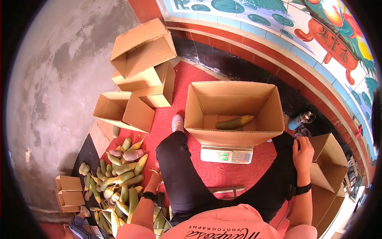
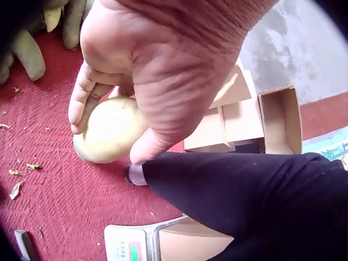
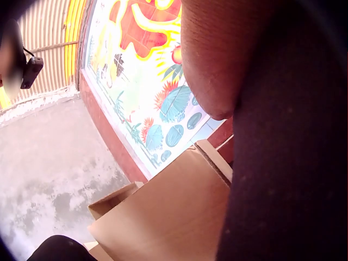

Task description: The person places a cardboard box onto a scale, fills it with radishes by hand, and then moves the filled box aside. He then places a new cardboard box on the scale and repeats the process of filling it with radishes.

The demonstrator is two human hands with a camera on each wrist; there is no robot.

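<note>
My left hand (image 2: 163, 70) grips a pale, greenish radish (image 2: 109, 130), its fingers on one side and the thumb on the other. In the head view this left hand (image 1: 156, 177) is beside my left knee, near the pile of green radishes (image 1: 123, 175), and most of it is hidden. My right hand (image 1: 304, 153) rests on my right thigh with nothing in it; the right wrist view shows only part of that hand (image 3: 209, 65). Between my legs, an open cardboard box (image 1: 234, 137) sits on a digital scale (image 1: 227, 155). One green radish (image 1: 234, 122) lies inside.
Several cardboard boxes (image 1: 143, 51) stand stacked at the back left, with another open box (image 1: 123, 111) in front. More cardboard (image 1: 328, 159) is at my right, near a blue bottle (image 1: 301, 120). A metal-coloured bar (image 1: 227, 189) lies on the red mat (image 1: 191, 79).
</note>
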